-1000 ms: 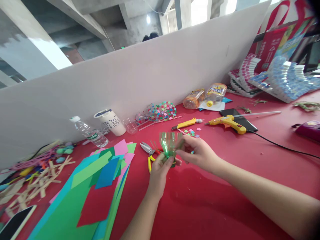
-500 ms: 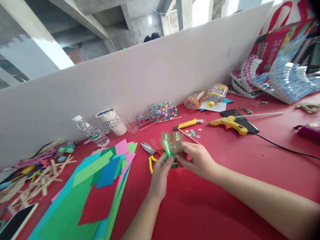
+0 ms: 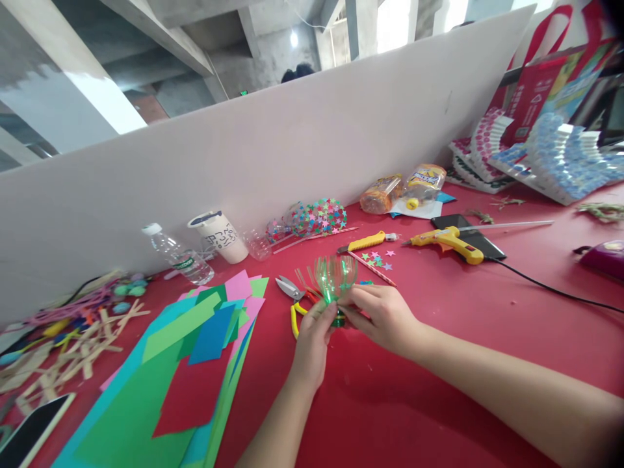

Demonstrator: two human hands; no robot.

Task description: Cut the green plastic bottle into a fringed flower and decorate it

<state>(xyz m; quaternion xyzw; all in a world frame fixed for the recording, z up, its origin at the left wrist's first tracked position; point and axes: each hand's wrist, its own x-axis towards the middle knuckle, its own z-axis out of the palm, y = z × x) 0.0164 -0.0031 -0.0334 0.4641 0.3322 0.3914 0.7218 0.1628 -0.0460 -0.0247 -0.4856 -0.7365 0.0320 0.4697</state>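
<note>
Several strips (image 3: 322,273) flare from the green plastic piece (image 3: 332,294) that my left fingers (image 3: 327,315) pinch low, my right fingers (image 3: 359,298) gripping its side.

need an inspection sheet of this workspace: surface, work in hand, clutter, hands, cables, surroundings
Surface: red tabletop, small specks visible
Work in hand: green plastic piece, upper part cut into strips
Clutter: coloured sheets, wooden sticks, clear bottle, loose stars, snips with blades apart, yellow knife
Hands: left hand grips the piece low down; right hand has fingers at its side, grip unclear
Cables: black cord runs rightward from the yellow glue gun
Surroundings: white partition behind, red bag at far right
</note>
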